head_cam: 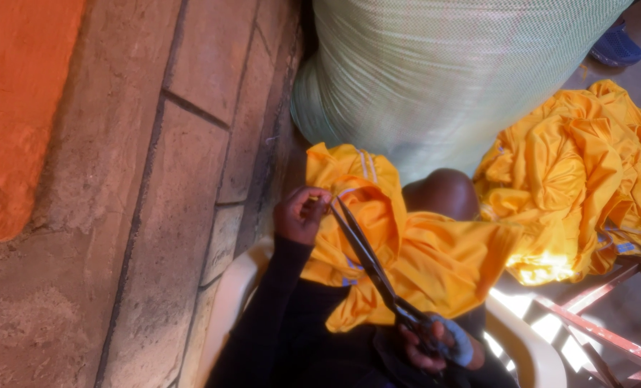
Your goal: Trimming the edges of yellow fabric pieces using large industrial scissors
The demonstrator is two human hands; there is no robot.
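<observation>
The scene is lit by warm daylight, and colours are rendered strongly saturated — the wall (18, 108) at upper left glows orange. Overexposed patches are seen at lower right, where sunlight falls past the white chair (529, 352). The lower centre is left in deep shadow, detail in the dark clothing being lost. Slight softness is noted throughout — the scissors (371, 266) are mildly blurred.

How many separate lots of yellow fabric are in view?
2. One yellow garment is in the lap, pinched by the left hand, scissors in the right hand. A yellow pile lies at right; its layers may hide several pieces.
</observation>
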